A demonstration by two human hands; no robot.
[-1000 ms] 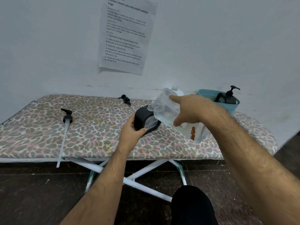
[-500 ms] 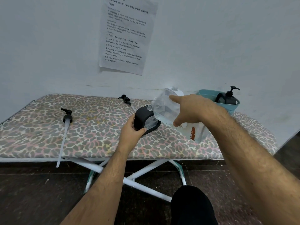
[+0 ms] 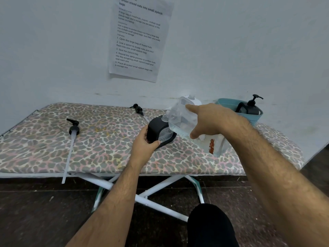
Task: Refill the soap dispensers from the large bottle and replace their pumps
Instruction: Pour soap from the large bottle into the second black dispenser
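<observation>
Two hands work: your right hand (image 3: 211, 120) clamps the large bottle (image 3: 179, 120) tilted mouth-down leftward over the dispenser (image 3: 158, 131), which your left hand (image 3: 144, 145) grips.

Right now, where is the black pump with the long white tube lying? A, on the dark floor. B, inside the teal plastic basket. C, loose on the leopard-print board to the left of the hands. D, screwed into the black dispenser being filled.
C: the black pump with the long white tube lies loose on the leopard-print board, left of the left hand, its tube end overhanging the front edge.
</observation>
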